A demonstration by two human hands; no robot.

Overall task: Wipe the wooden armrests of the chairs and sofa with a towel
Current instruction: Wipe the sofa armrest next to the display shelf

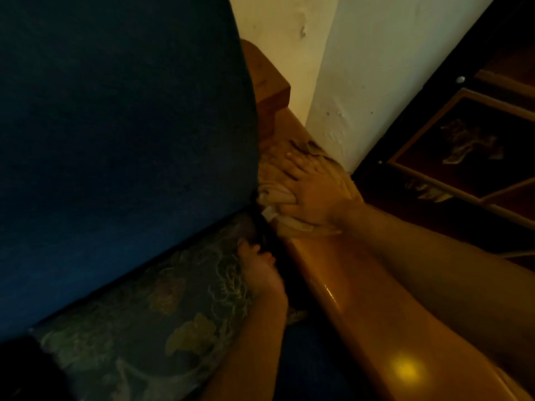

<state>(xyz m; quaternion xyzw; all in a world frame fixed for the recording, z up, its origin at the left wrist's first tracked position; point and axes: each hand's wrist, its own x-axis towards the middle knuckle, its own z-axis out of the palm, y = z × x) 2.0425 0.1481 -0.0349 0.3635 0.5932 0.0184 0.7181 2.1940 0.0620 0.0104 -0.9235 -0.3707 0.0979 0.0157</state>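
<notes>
My right hand (307, 195) pressed the towel (278, 195) flat, fingers spread, mid-frame on the armrest (362, 308); I'd keep pressure even. My left hand (257, 270) curled loosely, empty, on the cushion (150, 322).

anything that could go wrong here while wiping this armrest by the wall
The right hand presses the towel on the wooden armrest right beside the wall corner, so knuckles could scrape it. The towel is bunched, so it may skip the narrow strip next to the blue backrest. The left hand sits in the dark gap by the cushion and might get pinched.
</notes>
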